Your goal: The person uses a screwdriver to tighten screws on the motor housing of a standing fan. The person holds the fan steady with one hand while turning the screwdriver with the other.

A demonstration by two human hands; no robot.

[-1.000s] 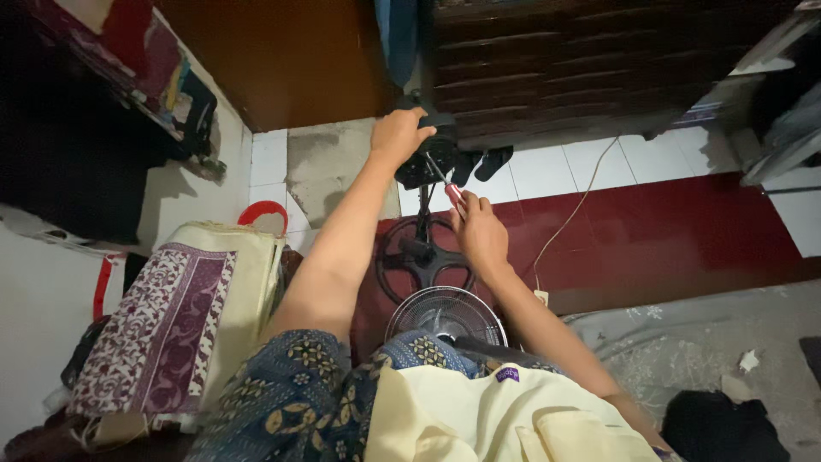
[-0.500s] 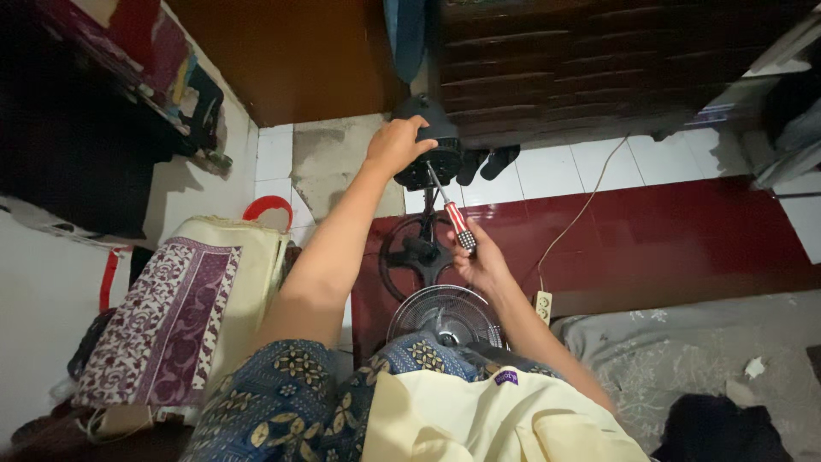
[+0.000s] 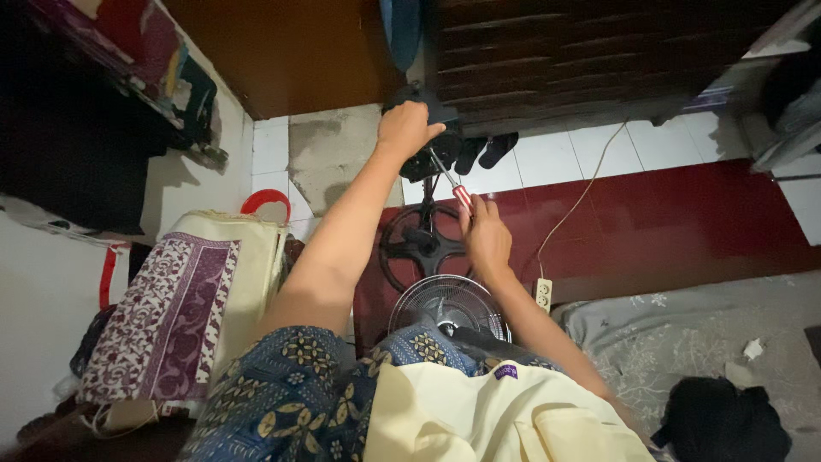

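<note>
Fig.: Screwdriver work on the motor head of a stand fan, seen from above.
L hand (image 3: 404,128) fingers clenched over the black motor head (image 3: 432,141), steadying it; R hand (image 3: 484,235) grips the red-handled screwdriver (image 3: 451,181), tip just below L fingertips. Guard (image 3: 447,308) is off, lying near R wrist; base (image 3: 421,244) w/ pole upright. Judged mid-job: the screw is not yet finished.

The room is dim, with warm light falling from above onto the forearms and the white floor tiles (image 3: 547,162) at twelve o'clock. The corners at nine and three o'clock sink into shadow. Wide-angle bending shows at the edges; focus is fairly sharp.
</note>
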